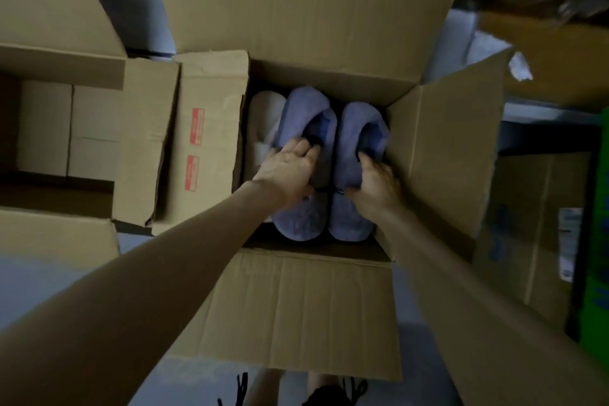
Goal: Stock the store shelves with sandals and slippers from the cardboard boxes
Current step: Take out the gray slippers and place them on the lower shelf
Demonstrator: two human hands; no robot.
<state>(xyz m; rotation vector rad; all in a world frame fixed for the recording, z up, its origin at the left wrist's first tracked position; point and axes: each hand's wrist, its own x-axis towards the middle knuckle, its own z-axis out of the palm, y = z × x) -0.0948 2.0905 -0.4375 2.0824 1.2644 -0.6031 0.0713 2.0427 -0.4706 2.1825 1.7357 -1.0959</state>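
Blue plush, the left slipper (303, 115) and the right slipper (357, 123) lie side by side inside the open cardboard box (316, 76). The left hand (290, 171) curls its fingers into the first one's mouth, and the right hand (375, 181) grips the second one's edge. A grey slipper (263, 115) lies just beside them. No shelf shows, so for these I judge the shelving is all still to do.

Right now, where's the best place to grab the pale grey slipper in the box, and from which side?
Probably from straight above, pinching its rounded upper: the pale grey slipper sits between the box wall and a blue slipper, so its sides are shut in.
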